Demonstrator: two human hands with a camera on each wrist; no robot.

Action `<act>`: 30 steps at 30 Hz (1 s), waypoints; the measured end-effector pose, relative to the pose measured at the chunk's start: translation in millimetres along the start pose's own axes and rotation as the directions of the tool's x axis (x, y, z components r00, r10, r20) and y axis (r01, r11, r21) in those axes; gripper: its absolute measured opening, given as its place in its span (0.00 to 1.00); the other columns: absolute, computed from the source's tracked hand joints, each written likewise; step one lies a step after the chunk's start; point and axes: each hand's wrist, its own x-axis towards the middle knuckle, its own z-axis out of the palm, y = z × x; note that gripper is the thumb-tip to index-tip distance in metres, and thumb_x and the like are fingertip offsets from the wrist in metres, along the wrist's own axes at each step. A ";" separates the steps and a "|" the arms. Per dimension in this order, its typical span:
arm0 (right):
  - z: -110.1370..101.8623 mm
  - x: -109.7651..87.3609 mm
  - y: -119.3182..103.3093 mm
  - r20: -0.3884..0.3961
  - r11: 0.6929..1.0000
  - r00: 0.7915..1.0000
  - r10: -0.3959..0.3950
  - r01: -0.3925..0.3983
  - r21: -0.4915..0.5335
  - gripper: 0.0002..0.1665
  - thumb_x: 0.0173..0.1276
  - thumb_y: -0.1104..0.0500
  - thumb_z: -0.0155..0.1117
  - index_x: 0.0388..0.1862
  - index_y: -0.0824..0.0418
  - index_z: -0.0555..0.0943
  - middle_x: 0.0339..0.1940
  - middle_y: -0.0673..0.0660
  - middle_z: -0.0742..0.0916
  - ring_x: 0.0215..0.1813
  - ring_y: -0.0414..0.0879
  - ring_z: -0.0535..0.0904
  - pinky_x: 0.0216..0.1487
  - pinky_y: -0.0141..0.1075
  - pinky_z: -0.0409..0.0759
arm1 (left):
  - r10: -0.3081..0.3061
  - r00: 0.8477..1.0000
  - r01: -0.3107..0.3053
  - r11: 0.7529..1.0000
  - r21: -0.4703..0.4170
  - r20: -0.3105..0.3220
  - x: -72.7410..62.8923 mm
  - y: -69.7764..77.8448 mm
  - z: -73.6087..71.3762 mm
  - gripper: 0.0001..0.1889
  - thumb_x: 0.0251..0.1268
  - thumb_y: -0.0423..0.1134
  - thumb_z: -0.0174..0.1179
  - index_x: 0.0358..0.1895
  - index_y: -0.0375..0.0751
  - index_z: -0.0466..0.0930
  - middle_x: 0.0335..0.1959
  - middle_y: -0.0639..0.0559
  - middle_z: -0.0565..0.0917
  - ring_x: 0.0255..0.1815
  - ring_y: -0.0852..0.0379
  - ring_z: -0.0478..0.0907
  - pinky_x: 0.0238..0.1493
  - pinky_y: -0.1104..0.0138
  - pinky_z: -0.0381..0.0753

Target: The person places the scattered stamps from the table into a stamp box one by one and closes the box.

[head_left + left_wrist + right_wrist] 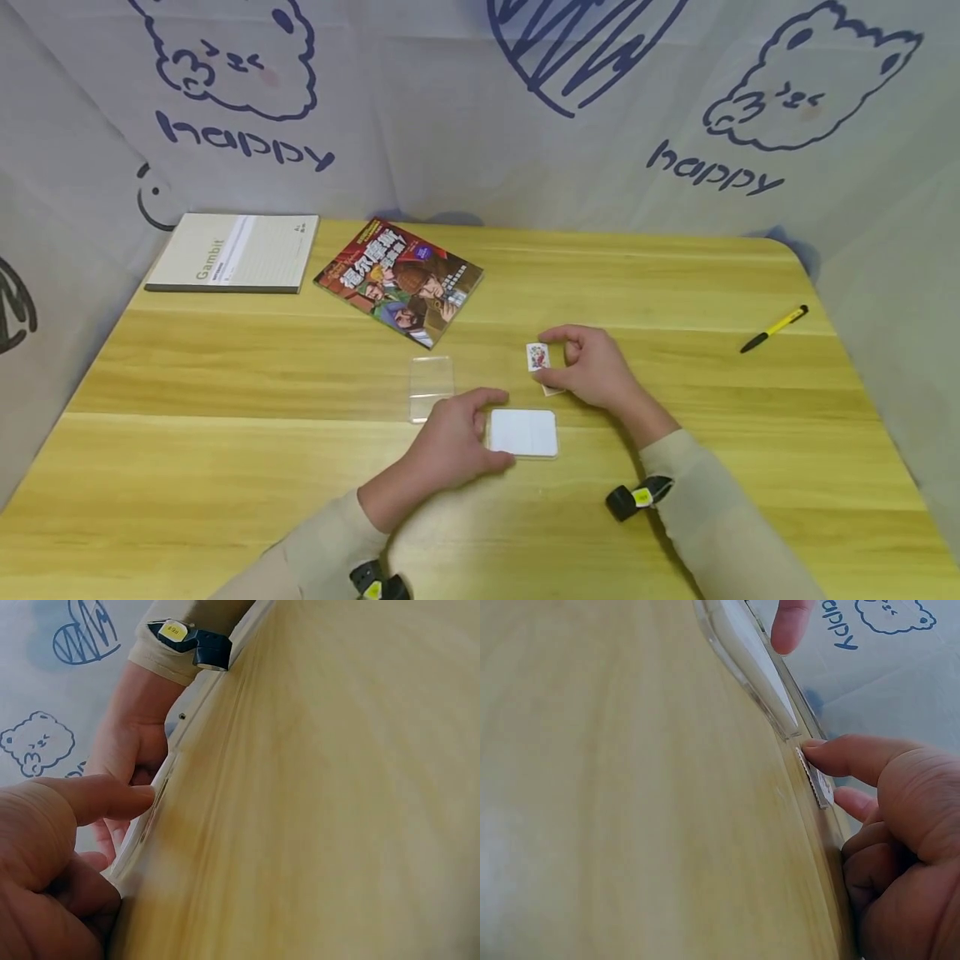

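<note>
The left hand, grip loose, is bracketing the clear plastic case, perhaps steadying it; the right hand is pinching a postage stamp.

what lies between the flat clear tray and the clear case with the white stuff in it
The left hand, as the head view shows: it partly covers the tray, with its thumb by the near edge of the case.

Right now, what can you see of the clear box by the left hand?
The clear box looks like hard plastic, a shallow rectangle with rounded corners, holding white contents. It lies flat on the table, long side running left to right. The left hand curves around its left end, thumb at the near edge, index finger past the far edge.
</note>
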 end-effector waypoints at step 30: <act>-1.5 -0.2 -3.0 -0.037 0.999 0.999 0.018 -0.016 0.031 0.25 0.54 0.56 0.82 0.50 0.61 0.85 0.12 0.49 0.63 0.16 0.42 0.55 0.19 0.34 0.56 | 0.002 1.000 -0.002 1.000 0.003 0.018 1.8 -2.5 -2.2 0.36 0.38 0.34 0.81 0.58 0.33 0.80 0.17 0.56 0.70 0.19 0.61 0.66 0.22 0.67 0.70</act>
